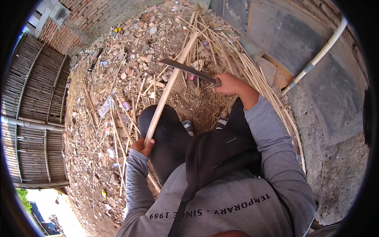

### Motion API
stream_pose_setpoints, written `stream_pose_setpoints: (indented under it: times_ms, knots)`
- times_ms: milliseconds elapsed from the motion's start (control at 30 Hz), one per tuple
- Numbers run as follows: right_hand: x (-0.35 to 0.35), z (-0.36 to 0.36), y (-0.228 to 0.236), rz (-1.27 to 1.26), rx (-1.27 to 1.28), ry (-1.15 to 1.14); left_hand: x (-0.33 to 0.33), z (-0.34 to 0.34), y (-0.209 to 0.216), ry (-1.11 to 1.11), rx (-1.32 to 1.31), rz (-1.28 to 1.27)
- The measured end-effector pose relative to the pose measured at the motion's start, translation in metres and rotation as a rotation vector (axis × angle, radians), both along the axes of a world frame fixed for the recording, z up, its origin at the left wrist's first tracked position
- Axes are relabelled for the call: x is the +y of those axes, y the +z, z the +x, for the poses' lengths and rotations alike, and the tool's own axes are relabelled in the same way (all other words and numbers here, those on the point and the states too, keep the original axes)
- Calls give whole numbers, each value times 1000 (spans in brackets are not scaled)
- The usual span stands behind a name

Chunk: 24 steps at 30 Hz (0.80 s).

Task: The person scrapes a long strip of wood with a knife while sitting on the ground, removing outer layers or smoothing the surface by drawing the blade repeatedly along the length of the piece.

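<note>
A long pale bamboo strip (162,102) slants up and away from my left hand (144,147), which is closed round its lower end beside my left knee. My right hand (229,83) grips the handle of a machete (188,69), its dark blade pointing left. That blade crosses the strip near its upper part; whether the edge touches it I cannot tell. The handle is mostly hidden inside my right fist. Below the strip are my dark trouser legs, and a black bag (221,152) hangs across my front.
Rubble and litter (130,59) cover the ground. Many thin bamboo strips (246,63) lie along the right side, by dark panels (288,31) and a pale pipe (316,59). A slatted bamboo fence (33,79) stands at the left, a brick wall (87,17) at the back.
</note>
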State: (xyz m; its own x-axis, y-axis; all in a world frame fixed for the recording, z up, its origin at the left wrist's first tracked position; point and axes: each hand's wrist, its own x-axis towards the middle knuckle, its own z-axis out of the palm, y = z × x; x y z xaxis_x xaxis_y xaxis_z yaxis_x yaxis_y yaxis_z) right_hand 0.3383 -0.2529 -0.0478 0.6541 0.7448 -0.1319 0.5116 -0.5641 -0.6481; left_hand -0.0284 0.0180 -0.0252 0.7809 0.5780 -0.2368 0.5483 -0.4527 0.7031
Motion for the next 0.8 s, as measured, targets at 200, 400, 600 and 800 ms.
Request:
stream_pose_setpoints:
  times_ms: [200,400,600,800]
  knots:
    - [0,2,-3,-7,-8,10,-2,0,4,5,11,-54]
    - [-1,4,-10,30,-45,29,0,-1,-1,-1,-13,-51]
    - [-1,5,-9,25,-43,48,5,-1,-4,-19,2,-33]
    - [-3,3,-6,18,4,34,9,-2,-6,-43,14,-44]
